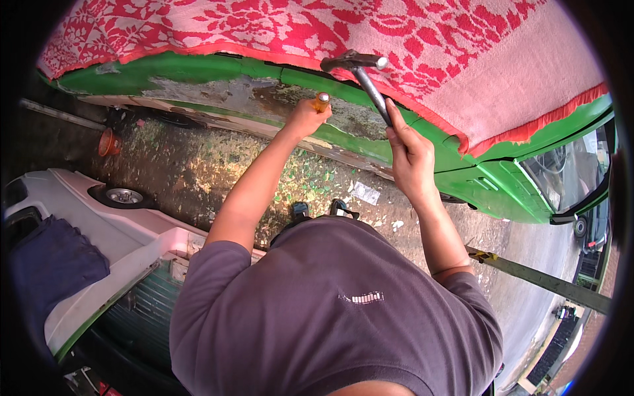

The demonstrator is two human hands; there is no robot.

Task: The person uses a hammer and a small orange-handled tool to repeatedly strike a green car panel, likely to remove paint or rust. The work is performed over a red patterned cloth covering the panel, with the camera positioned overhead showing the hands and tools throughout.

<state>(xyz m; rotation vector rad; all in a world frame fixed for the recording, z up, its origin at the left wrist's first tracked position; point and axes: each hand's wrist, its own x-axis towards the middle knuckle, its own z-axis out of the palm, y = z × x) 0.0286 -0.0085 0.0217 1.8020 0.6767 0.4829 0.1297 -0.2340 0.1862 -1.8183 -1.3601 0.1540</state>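
My left hand [305, 120] is closed around an amber-handled tool [321, 101] with a pale round end facing up. Its blade is hidden, so I cannot tell whether it is a chisel or a screwdriver. The fist is against or just above a scraped grey-brown patch [360, 120] on the side of a green car [462, 179]. In my right hand [413, 153], a hammer [372, 89] is gripped by its metal shaft. Its dark head is raised to the upper left, above the edge of the cloth and apart from the amber handle.
A red and pink patterned cloth [422, 39] covers the car's top. Paint flakes [231, 165] litter the ground below. Behind on the left stands a pale pink and grey car [119, 211] with a dark cloth [56, 264] on it. A metal bar [541, 277] extends at right.
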